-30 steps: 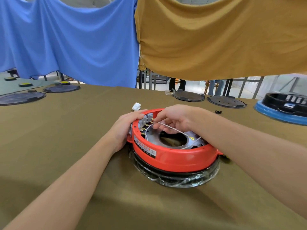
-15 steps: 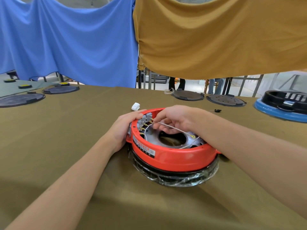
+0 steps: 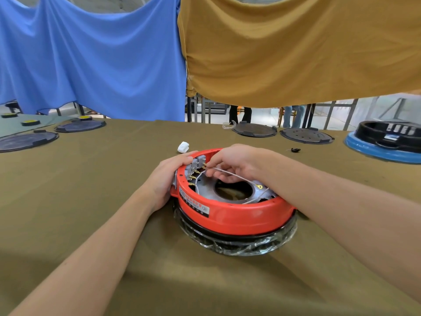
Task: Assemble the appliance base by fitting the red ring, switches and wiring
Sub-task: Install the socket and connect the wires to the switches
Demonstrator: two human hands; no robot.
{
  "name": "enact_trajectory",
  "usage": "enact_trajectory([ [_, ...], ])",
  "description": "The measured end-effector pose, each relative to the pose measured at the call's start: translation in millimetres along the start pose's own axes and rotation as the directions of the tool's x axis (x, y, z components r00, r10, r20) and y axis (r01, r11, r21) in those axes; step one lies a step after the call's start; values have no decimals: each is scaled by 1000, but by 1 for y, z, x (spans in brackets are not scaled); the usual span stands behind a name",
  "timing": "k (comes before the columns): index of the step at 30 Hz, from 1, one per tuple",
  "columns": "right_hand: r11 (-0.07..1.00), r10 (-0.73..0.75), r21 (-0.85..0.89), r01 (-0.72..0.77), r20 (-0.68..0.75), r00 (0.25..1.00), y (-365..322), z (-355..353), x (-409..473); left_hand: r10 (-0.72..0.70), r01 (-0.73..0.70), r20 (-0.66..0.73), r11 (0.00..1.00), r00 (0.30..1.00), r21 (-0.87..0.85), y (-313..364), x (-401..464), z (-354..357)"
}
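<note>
The red ring sits on a black base wrapped in clear plastic in the middle of the table. Inside it lies a grey metal plate with a round hole. A row of grey switches with brass terminals stands at the ring's far left inner wall. My left hand grips the ring's left rim beside the switches. My right hand reaches over the ring and pinches a white wire near the switch terminals; the wire runs back to a yellow ring terminal.
The table is covered in olive cloth. A small white part lies just behind the ring, a small black piece to the right. Black round lids and a blue-and-black base stand at the far edge.
Both hands stay at the ring. The right hand's fingers have shifted slightly along the white wire near the switches; otherwise little has moved.
</note>
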State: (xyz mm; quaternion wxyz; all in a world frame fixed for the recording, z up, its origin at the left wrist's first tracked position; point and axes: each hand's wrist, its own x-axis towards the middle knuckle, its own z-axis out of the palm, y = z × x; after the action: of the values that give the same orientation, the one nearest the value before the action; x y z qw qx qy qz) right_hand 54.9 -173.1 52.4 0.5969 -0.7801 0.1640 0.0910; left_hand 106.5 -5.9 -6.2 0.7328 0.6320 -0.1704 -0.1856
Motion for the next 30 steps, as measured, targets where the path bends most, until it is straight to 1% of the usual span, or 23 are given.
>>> enact_trajectory([
  [8,1000,-29,2,29,-51,998,-1,5,7,36,-36,22,999,999,21,0,-1,1],
  [12,998,-51,-32,49,-61,997,-1,6,6,60,-60,20,998,998,23,0,-2,1],
  [16,992,-99,-90,92,-73,992,0,3,2,49,-49,18,999,999,2,0,-3,2],
  [20,976,-186,-133,172,-101,977,3,-2,-1,49,-49,18,999,999,-6,-1,-3,1],
  [24,918,-309,-292,270,-99,946,6,-2,-4,53,-53,15,998,998,-19,0,-4,1],
  [30,792,-447,-520,319,-141,883,4,7,-1,55,-54,30,998,998,-40,0,-4,2],
])
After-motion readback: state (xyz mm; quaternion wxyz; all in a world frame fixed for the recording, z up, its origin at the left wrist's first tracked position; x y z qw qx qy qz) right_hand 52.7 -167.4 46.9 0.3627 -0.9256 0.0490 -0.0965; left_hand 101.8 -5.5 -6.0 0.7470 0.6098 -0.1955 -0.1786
